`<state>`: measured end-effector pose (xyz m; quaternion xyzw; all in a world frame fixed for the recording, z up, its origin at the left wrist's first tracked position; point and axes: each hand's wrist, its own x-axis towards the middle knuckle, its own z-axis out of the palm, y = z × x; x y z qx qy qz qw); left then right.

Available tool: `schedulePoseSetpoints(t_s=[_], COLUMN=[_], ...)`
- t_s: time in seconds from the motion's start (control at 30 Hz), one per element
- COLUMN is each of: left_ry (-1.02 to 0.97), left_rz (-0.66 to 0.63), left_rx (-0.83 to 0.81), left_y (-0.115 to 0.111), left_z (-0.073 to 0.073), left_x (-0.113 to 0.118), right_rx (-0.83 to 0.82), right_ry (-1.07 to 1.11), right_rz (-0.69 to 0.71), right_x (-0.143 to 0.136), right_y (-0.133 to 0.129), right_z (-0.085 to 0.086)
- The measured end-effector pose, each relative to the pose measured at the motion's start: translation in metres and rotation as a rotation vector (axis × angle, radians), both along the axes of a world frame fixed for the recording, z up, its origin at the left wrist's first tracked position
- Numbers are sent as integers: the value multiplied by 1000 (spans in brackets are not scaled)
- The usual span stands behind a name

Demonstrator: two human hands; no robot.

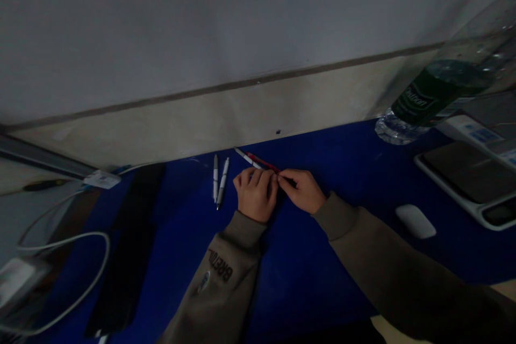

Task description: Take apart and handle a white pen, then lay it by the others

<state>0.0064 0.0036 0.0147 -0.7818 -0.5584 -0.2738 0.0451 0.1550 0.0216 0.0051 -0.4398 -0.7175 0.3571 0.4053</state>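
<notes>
Left hand [256, 193] and right hand [301, 190] pinched shut together on red pen [264, 162] over blue table [306, 269] near the wall | two white pens [219, 181] lay beside | bottle [437, 91] label unreadable | sleeve print [221, 267] mirrored, unclear

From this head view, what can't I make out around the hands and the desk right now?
- Red pen: its near end is hidden under the left hand and right hand; the grip can't be judged.
- Water bottle: top cut off by the right edge.
- Label on the bottle: blurred, unreadable.
- Two white pens: too dim to tell capped or not.
- White cable: runs off the left edge.
</notes>
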Motion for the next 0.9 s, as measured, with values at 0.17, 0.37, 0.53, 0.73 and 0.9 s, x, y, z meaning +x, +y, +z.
schedulePoseSetpoints(t_s=[0.17, 0.37, 0.53, 0.73, 0.9], left_ry=[54, 102, 108, 102, 97], left_rz=[-72, -96, -69, -53, -41], left_rx=[-69, -78, -87, -109, -142], left_y=[1, 1, 1, 1, 1], left_z=[0, -1, -2, -3, -2], left_x=[0, 0, 0, -1, 0], right_rx=[-25, -80, -93, -73, -70], right_ry=[11, 40, 55, 27, 1], right_rz=[-31, -64, -77, -79, -78], right_x=[1, 1, 0, 0, 0], right_y=[1, 2, 2, 1, 0], right_z=[-1, -4, -6, -5, -4])
